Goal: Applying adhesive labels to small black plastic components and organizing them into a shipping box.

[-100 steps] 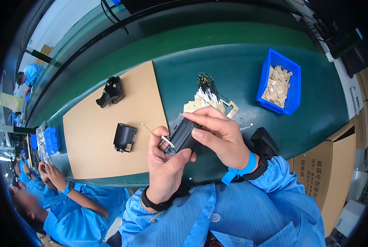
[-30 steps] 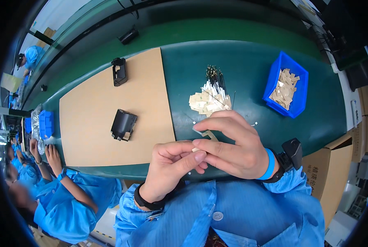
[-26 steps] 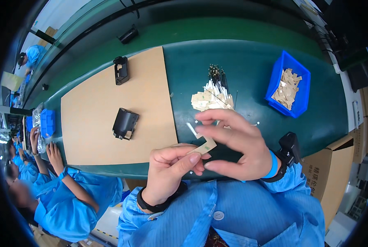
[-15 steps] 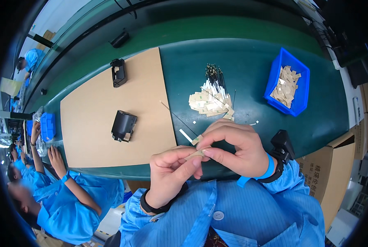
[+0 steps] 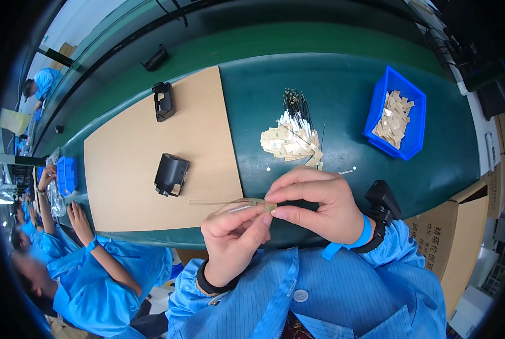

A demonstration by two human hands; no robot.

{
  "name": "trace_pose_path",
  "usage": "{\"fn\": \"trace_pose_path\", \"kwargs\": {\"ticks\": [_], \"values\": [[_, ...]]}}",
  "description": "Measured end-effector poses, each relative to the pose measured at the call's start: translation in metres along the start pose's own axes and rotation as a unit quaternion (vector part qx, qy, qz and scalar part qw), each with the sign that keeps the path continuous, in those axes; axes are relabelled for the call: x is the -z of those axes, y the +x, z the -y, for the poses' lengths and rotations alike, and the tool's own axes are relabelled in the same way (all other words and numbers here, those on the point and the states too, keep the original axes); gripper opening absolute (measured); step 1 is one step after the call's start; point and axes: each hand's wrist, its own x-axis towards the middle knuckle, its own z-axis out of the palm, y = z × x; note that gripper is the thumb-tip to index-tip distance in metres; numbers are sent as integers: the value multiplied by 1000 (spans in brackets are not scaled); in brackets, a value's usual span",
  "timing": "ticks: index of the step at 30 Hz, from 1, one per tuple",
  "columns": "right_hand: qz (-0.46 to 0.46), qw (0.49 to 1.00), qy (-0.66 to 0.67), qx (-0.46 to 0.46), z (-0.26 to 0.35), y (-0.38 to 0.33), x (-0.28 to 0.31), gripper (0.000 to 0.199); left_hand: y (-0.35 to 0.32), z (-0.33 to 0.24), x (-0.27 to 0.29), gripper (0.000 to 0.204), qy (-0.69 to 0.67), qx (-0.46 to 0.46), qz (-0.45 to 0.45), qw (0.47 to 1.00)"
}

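Now both hands (image 5: 286, 217) pinch thin strip (image 5: 224, 201) horizontally.

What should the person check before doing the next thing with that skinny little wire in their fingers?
1. Both hands on the part: left hand and right hand pinch the thin wire with a tan tab at their fingertips. Ok.
2. Wire's free end: it runs left over the cardboard sheet, touching nothing. Ok.
3. Tab seated straight on the wire: too small to see. Cannot tell.
4. Spare parts close by: pile of tan tabs and wires lies just beyond the hands. Ok.
5. Blue bin holds more tan pieces. Ok.
6. Black housing rests on the cardboard, apart from the hands. Ok.
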Motion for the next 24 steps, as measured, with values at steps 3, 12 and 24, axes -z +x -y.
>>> {"fn": "trace_pose_path", "kwargs": {"ticks": [3,12,24], "values": [[2,997,-64,52,-3,0,-1,16,-2,4,0,13,34,-22,-36,999],[56,992,94,-66,0,-4,12,7,3,-3,5,10,84,-12,81,993],[-213,837,-503,-16,27,-23,140,9,9,-3,4,14,-162,138,154,965]]}}
